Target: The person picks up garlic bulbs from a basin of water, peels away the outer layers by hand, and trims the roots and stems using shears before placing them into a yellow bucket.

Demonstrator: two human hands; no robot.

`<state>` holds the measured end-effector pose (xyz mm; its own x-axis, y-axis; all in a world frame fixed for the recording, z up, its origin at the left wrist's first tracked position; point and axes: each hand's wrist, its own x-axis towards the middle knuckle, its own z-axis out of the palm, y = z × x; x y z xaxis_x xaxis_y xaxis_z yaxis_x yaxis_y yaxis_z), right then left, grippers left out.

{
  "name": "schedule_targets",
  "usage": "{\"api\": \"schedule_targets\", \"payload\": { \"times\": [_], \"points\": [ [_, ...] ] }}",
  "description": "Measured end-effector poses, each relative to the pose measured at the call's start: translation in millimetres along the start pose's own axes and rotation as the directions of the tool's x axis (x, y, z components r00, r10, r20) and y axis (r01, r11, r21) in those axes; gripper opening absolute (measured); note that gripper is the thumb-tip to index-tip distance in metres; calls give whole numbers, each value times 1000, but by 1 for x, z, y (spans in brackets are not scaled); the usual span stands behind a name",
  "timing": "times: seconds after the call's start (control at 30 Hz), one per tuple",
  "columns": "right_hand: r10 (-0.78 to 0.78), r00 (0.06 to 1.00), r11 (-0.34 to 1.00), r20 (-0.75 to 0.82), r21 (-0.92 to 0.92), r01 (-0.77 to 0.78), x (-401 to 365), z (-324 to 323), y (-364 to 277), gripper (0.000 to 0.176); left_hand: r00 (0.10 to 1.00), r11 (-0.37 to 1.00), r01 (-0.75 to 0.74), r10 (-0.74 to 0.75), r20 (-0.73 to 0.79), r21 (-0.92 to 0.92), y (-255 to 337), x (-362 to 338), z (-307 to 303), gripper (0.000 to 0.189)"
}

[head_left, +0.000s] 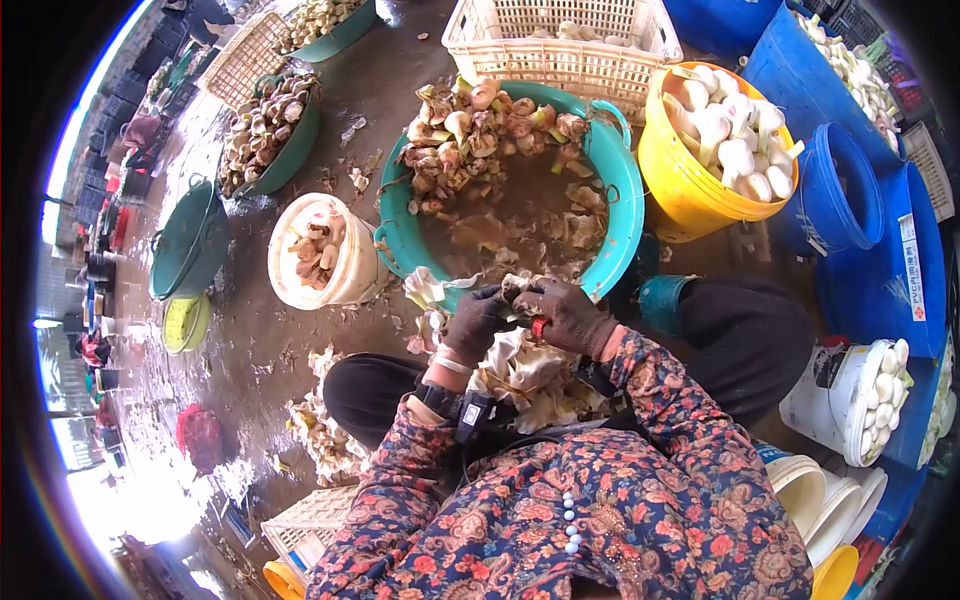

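Observation:
Both of my hands wear dark gloves and meet over the near rim of a green tub (622, 240). My left hand (474, 325) is closed with its fingers around a garlic bulb (514, 290), mostly hidden by the gloves. From the other side my right hand (566, 314) pinches the same bulb, and a small red thing (540, 328) shows at its fingers. Unpeeled garlic bulbs (470, 135) are heaped on the tub's far left side, with loose skins and murky brown water around them. Below my hands, pale peeled skins (535, 370) lie piled between my legs.
Right of the tub stands a yellow bucket (690, 215) full of clean white bulbs. A white bucket (345, 265) with brownish pieces stands at its left. Beyond it are a cream crate (560, 75) and blue bins (790, 90). More tubs and scattered skins cover the wet floor.

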<state>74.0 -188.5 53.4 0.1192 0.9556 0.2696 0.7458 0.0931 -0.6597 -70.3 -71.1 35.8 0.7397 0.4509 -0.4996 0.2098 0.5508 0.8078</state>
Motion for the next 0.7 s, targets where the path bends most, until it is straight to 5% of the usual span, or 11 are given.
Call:
{"api": "schedule_targets", "payload": {
  "times": [0.07, 0.1, 0.13, 0.17, 0.23, 0.27, 0.33, 0.43, 0.53, 0.63, 0.7],
  "points": [
    [41, 999, 999, -13, 9, -41, 3, 9, 4, 28, 999, 993, -43, 44, 8, -114, -3, 1, 2, 29],
    [313, 945, 856, -91, 459, -239, 4, 17, 10, 23, 936, 918, -341, 351, -18, 201, -7, 3, -2, 26],
    [575, 818, 490, -33, 814, -311, 0, 24, 17, 20, 789, 674, -558, 612, 58, 485, -14, 2, -7, 24],
    [706, 696, 144, 130, 936, -321, 0, 20, 28, 15, 925, 841, -349, 379, 10, 415, -2, -8, -11, 16],
    [661, 700, 148, 272, 867, -476, -14, 24, 48, 15, 715, 308, -626, 593, 370, 716, 4, -17, -15, 16],
    [666, 694, 145, 273, 865, -480, -24, 31, 62, 15, 783, 581, -604, 560, 271, 546, -2, -15, -10, 17],
    [527, 843, 700, -106, 616, -360, -44, 56, 101, 22, 821, 817, -557, 514, 249, 149, 21, -34, -3, 13],
    [528, 650, -432, 546, 832, -348, -34, 35, 99, 32, 898, 974, -158, 209, 387, -160, 40, -39, -23, 30],
    [729, 520, -326, 446, 893, -309, -19, 39, 96, 32, 780, 889, -2, -286, 557, 459, 61, -20, -54, 27],
    [830, 359, -188, 427, 820, -541, -2, 32, 98, 29, 838, 360, -287, -354, 415, 888, 52, 20, -75, 32],
    [853, 494, 264, 171, 675, -689, 9, 36, 125, 29, 985, 238, -111, -101, 138, 965, 55, 57, -96, 32]
  ]
}}
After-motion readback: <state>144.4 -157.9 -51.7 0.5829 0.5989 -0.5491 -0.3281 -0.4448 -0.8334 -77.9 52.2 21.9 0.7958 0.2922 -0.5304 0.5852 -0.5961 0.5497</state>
